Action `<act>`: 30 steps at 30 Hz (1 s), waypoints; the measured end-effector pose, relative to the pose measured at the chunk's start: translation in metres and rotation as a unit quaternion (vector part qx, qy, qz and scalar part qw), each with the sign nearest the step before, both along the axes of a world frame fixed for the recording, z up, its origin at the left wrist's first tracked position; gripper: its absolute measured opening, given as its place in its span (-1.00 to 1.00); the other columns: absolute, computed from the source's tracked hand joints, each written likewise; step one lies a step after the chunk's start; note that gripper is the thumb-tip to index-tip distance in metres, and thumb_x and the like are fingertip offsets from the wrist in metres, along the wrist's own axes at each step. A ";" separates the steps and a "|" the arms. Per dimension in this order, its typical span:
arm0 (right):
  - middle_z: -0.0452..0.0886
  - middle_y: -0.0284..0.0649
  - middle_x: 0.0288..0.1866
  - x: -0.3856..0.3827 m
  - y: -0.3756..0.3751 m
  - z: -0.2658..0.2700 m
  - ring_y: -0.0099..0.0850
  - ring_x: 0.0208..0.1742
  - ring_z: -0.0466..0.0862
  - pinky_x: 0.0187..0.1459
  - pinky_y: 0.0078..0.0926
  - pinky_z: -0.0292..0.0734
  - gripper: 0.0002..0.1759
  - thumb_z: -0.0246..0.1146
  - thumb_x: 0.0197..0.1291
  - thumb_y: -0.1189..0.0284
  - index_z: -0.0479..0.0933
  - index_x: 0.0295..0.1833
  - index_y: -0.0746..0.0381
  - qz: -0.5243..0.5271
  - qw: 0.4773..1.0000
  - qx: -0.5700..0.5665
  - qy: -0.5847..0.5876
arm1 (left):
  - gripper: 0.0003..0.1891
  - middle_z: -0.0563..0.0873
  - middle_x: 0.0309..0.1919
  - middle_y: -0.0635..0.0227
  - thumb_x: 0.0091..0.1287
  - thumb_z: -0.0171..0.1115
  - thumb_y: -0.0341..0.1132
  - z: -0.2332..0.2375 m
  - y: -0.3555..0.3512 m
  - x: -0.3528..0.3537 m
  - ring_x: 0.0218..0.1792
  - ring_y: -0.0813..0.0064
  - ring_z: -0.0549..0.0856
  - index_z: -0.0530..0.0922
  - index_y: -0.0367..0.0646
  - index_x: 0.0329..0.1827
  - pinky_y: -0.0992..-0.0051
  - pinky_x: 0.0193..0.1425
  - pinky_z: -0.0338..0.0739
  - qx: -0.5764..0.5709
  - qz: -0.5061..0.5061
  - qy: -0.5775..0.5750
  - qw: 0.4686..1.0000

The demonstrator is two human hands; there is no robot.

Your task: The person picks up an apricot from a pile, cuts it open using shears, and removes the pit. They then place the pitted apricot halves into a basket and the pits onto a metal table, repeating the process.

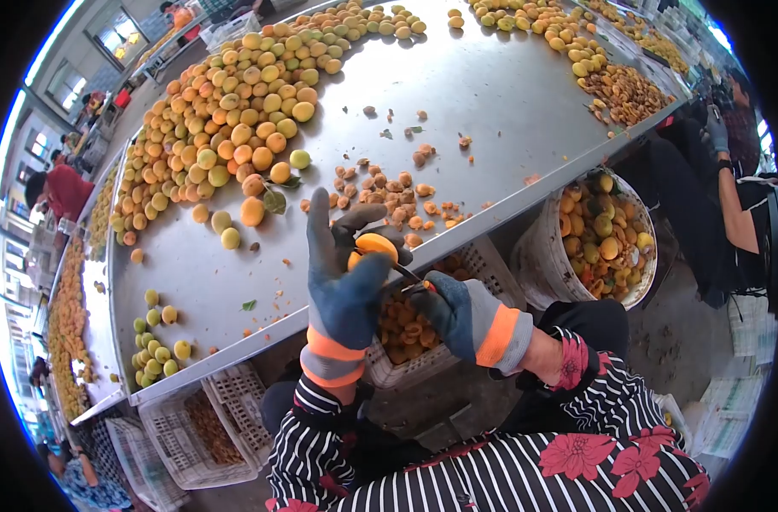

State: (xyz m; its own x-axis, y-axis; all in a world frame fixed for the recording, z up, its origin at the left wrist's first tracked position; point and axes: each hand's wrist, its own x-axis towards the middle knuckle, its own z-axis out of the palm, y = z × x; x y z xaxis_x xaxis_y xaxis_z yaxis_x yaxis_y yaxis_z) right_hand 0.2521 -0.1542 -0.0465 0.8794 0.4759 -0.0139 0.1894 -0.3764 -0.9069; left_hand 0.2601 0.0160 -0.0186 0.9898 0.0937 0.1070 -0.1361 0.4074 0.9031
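My left hand (348, 271), in a dark glove with an orange-grey cuff, grips an orange apricot (373, 246) just off the front edge of the metal table (491, 94). My right hand (457, 311), gloved the same way, holds a small knife (412, 278) whose blade touches the apricot. Both hands hover above a white plastic crate (483, 260) that holds cut fruit pieces. A big heap of whole apricots (235, 111) lies on the table's far left, and loose pits (389, 192) lie near the table edge by my hands.
A round white basket (547, 256) of apricot halves stands on the floor at right. Another person (730, 188) sits beyond it. More crates (192, 422) sit under the table at left. Other tables with fruit and workers run along the left.
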 end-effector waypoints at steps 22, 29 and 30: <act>0.70 -0.26 -0.15 0.011 0.013 -0.007 -0.58 -0.11 0.63 -0.05 -0.53 0.58 -0.68 0.26 0.39 0.33 0.55 0.11 0.32 -0.070 0.947 0.283 0.131 | -0.13 0.36 0.39 0.11 0.18 0.19 -0.32 -0.015 -0.020 -0.014 0.33 0.34 0.43 0.04 -0.12 0.60 0.35 0.42 0.31 0.025 -0.069 -0.032 0.997; 0.68 -0.25 -0.29 0.013 0.006 0.007 -0.62 -0.24 0.63 -0.24 -0.58 0.57 -0.73 0.28 0.37 0.34 0.51 0.01 0.31 -0.107 0.955 0.277 0.012 | -0.49 0.60 0.14 0.08 0.45 0.00 -0.30 -0.018 -0.012 -0.024 0.15 0.39 0.58 0.26 -0.30 0.42 0.42 0.29 0.43 0.262 -0.070 0.015 0.962; 0.68 -0.25 -0.32 0.010 0.006 0.009 -0.62 -0.26 0.64 -0.27 -0.57 0.57 -0.73 0.29 0.37 0.34 0.50 0.00 0.31 -0.100 0.962 0.256 -0.012 | -0.52 0.64 0.10 0.09 0.47 -0.01 -0.28 -0.020 -0.014 -0.026 0.12 0.40 0.61 0.30 -0.32 0.39 0.43 0.28 0.44 0.251 -0.074 0.026 0.965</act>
